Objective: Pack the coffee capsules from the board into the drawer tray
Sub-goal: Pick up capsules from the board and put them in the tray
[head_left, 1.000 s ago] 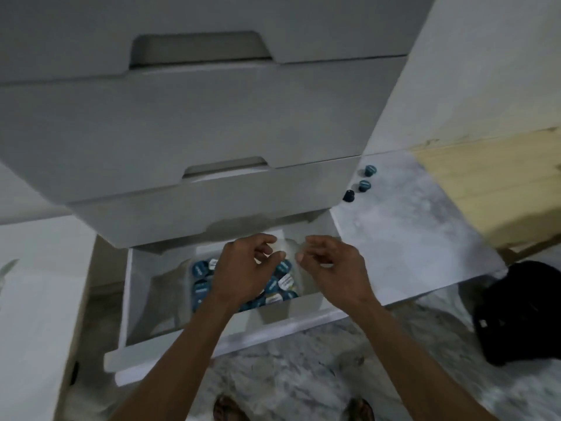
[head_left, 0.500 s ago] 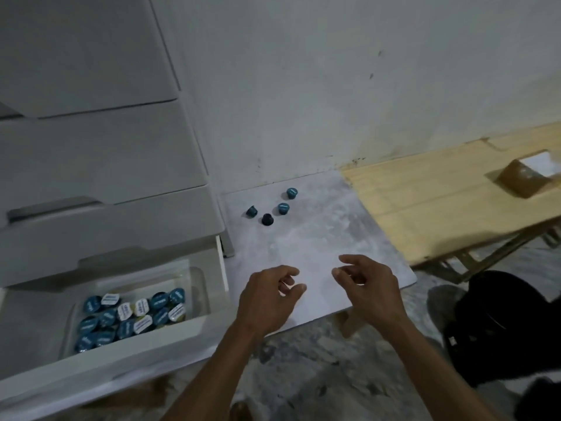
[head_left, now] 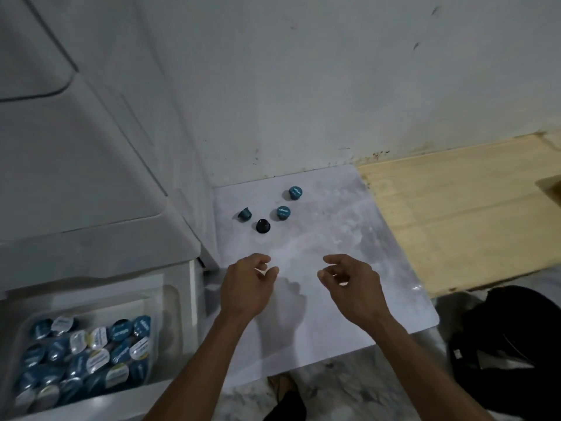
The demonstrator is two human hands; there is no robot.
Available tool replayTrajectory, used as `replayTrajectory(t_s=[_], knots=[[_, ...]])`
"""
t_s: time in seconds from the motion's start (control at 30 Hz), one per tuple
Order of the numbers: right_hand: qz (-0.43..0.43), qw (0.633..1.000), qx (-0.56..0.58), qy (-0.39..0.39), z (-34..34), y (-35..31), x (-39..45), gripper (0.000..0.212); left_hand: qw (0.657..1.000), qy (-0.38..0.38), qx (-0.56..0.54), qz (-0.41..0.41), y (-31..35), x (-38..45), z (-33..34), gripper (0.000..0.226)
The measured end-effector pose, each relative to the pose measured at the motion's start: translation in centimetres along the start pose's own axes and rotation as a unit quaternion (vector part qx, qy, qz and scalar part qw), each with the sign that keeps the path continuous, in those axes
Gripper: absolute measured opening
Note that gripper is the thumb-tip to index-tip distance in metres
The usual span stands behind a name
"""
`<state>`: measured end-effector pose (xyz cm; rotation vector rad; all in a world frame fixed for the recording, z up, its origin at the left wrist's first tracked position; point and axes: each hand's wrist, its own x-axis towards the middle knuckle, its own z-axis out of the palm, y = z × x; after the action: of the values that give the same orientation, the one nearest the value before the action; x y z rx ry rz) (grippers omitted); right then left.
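While your left hand (head_left: 246, 287) and right hand (head_left: 353, 288) hover over the board (head_left: 349, 238), both are loosely curled and hold nothing; four capsules (head_left: 263, 225) sit beyond them near the wall. Many more fill the drawer tray (head_left: 170, 294) at lower left.

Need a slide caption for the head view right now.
Both empty hands, left and right, hover over the board near four capsules; the tray is nearly full.

Four capsules (head_left: 270, 209) on board (head_left: 349, 268) (one seemingly black).
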<state>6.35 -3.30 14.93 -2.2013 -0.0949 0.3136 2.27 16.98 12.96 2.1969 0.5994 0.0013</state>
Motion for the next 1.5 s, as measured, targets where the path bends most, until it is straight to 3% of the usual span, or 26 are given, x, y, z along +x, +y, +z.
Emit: replayTrajectory(t_s=[0.17, 0.33, 0.53, 0.67, 0.9, 1.27, 1.5], knots=[[-0.014, 0.999, -0.033, -0.025, 3.0, -0.6, 5.7, 0.029, 0.996, 0.051, -0.010, -0.073, -1.4, 5.9, 0.9, 0.031], [-0.086, 0.986, -0.116, -0.080, 8.4, -1.6, 11.3, 0.037, 0.985, 0.118, -0.016, -0.129, -2.2, 12.1, 2.3, 0.039], [-0.158, 0.968, -0.169, -0.099, 14.0, -1.3, 16.4, 0.041, 0.978, 0.159, 0.020, -0.135, -3.7, 17.6, 3.9, 0.040], [-0.195, 0.958, -0.187, -0.095, 15.8, 0.1, 17.9, 0.037, 0.979, 0.158, 0.054, -0.114, -5.1, 19.1, 4.5, 0.033], [-0.219, 0.955, -0.190, -0.069, 16.3, 1.5, 18.5, 0.003, 0.985, 0.158, 0.035, -0.065, -5.0, 19.8, 4.9, 0.021], [-0.242, 0.967, -0.080, -0.027, 12.2, 5.1, 16.3, 0.015, 0.969, 0.245, -0.011, 0.016, -5.5, 16.5, 8.0, 0.025], [-0.309, 0.943, -0.123, -0.026, 12.9, 7.3, 16.1, 0.040, 0.962, 0.270, -0.016, 0.039, -7.0, 15.6, 9.3, 0.029]])
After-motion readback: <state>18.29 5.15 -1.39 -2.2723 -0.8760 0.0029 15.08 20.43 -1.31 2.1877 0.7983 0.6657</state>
